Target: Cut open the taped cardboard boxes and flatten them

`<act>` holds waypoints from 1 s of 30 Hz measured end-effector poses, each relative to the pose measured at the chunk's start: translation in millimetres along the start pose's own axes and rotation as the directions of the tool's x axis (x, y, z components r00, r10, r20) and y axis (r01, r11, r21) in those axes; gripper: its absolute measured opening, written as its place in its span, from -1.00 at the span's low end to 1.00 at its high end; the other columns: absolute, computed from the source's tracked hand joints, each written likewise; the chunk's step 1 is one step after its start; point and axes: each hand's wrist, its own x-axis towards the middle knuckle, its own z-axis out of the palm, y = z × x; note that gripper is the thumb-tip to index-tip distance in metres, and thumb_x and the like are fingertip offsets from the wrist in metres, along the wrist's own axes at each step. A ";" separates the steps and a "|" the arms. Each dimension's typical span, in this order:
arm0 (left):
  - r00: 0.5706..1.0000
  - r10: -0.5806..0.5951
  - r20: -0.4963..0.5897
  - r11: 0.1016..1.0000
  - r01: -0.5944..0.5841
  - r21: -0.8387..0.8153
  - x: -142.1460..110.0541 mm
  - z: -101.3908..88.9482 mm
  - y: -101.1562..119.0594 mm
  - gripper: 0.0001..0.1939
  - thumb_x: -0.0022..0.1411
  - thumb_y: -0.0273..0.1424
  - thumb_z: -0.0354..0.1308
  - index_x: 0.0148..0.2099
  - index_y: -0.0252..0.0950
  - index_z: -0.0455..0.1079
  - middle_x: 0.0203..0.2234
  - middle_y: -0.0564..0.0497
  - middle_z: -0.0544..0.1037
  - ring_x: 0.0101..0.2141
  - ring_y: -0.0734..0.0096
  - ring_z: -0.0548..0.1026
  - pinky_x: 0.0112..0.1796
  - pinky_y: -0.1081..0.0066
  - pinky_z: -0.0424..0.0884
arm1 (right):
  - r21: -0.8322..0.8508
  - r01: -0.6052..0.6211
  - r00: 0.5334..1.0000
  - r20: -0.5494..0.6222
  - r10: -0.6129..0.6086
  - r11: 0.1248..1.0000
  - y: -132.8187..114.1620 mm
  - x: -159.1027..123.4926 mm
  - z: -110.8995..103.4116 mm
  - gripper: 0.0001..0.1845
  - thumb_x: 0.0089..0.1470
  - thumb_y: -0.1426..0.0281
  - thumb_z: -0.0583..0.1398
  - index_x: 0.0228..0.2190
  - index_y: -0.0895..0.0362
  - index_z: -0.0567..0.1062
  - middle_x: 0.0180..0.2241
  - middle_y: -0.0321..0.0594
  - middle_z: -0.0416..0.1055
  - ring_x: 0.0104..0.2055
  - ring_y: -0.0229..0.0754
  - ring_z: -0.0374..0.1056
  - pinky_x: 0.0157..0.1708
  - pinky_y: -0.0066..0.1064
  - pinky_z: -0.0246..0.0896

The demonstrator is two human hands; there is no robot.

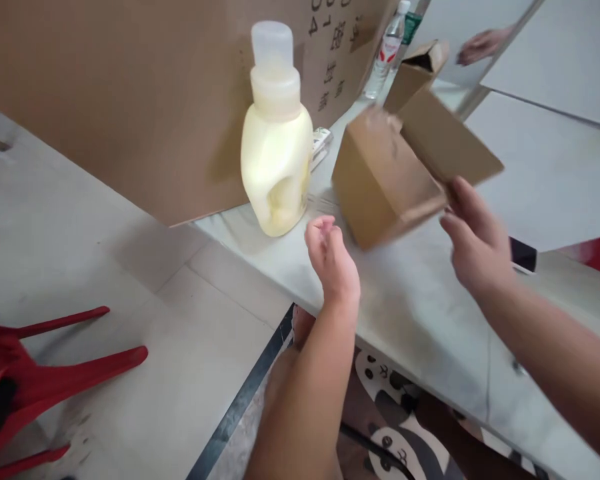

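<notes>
My right hand (480, 240) grips the raised flap of a small brown cardboard box (367, 180) between thumb and fingers. The box is tilted and slightly blurred above the pale tabletop. My left hand (333, 260) is just left of the box, its fingers loosely curled with a gap at the thumb. Nothing shows between them, and part of the palm is hidden. Beyond that hand stands an upright pale yellow detergent bottle (275, 160) with a whitish cap and a moulded handle. A small white packet (321, 145) lies partly hidden behind this bottle.
A large cardboard carton (130, 100) with printed characters rises behind the bottle. Clear water bottle (387, 50) and another open box (415, 77) stand at the back. A mirror (540, 47) reflects a hand. Red stool legs (90, 367) are lower left; a dark flat object (523, 255) lies right.
</notes>
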 end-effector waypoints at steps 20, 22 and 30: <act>0.706 0.375 0.601 0.914 -0.391 -0.110 -115.7 86.9 -51.9 -0.76 0.27 -0.13 0.10 -0.30 -0.16 0.24 -0.17 -0.03 0.53 0.01 0.21 0.49 0.20 0.09 0.27 | 0.070 0.082 0.953 -0.299 -0.057 0.994 59.5 -193.3 -139.7 -0.66 0.26 0.26 0.03 -0.02 -0.11 0.49 0.11 -0.12 0.32 0.17 0.12 0.32 0.21 0.10 0.24; 0.683 0.393 0.616 0.884 -0.465 -0.048 -114.8 88.0 -55.7 -0.75 0.24 -0.11 0.11 -0.17 -0.13 0.26 -0.15 -0.03 0.51 0.01 0.21 0.48 0.20 0.08 0.28 | 0.089 0.118 0.954 -0.286 -0.088 0.989 60.1 -196.6 -143.9 -0.67 0.26 0.26 0.05 -0.01 -0.08 0.48 0.13 -0.11 0.30 0.19 0.10 0.30 0.19 0.07 0.27; 0.519 0.311 0.796 0.736 -0.662 0.144 -94.2 80.9 -65.0 -0.69 0.23 -0.13 0.17 -0.11 -0.16 0.57 -0.05 -0.10 0.39 0.11 0.05 0.38 0.24 0.07 0.22 | 0.098 0.131 0.954 -0.282 -0.099 0.987 58.5 -203.2 -143.7 -0.65 0.26 0.22 0.03 0.04 -0.07 0.40 0.15 -0.08 0.33 0.21 0.09 0.30 0.18 0.05 0.29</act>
